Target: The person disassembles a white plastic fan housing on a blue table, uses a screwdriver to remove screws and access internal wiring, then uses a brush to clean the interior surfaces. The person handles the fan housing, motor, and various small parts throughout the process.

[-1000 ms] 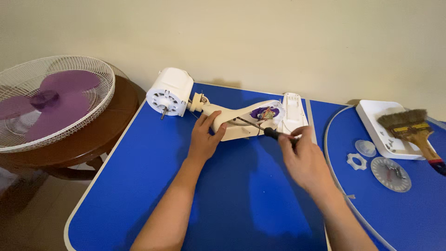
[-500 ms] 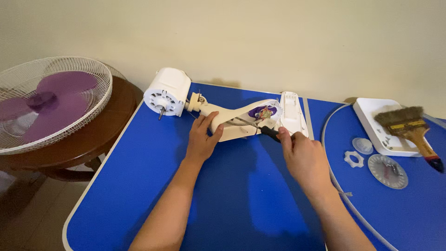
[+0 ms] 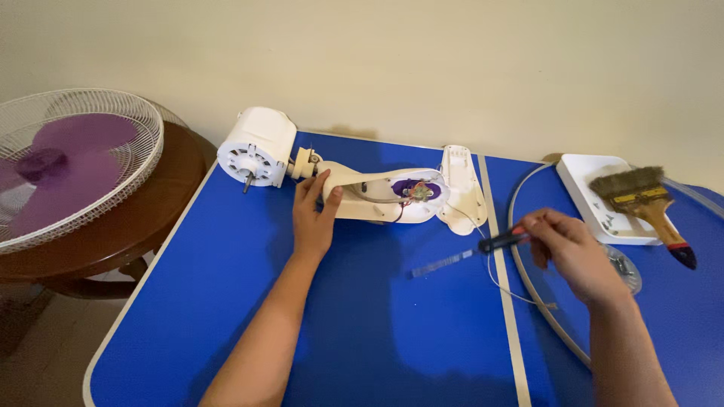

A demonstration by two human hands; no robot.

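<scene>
The left hand (image 3: 313, 218) lies flat on the blue table (image 3: 362, 332), its fingers and thumb closed around the neck of the cream fan body (image 3: 377, 197). The body lies on its side along the far half of the table. Its white motor housing (image 3: 258, 147) points left, with the bare shaft facing the camera. At the right end, an open cavity shows purple plastic and loose wires. A detached cream cover (image 3: 461, 188) rests just beside that end.

The right hand (image 3: 569, 249) is raised above the table, well apart from the fan body. Its fingers are pinched on the black and red handle of a screwdriver (image 3: 471, 252), whose blade points left and appears blurred.

A thin wire ring (image 3: 520, 249) curves beneath the right hand. A white tray (image 3: 592, 196) lies beyond it, with a paintbrush (image 3: 648, 203) resting across it. A small clear round part lies beside the wrist. On the left, a fan guard with purple blades (image 3: 68, 162) rests on a round brown table (image 3: 121, 230).
</scene>
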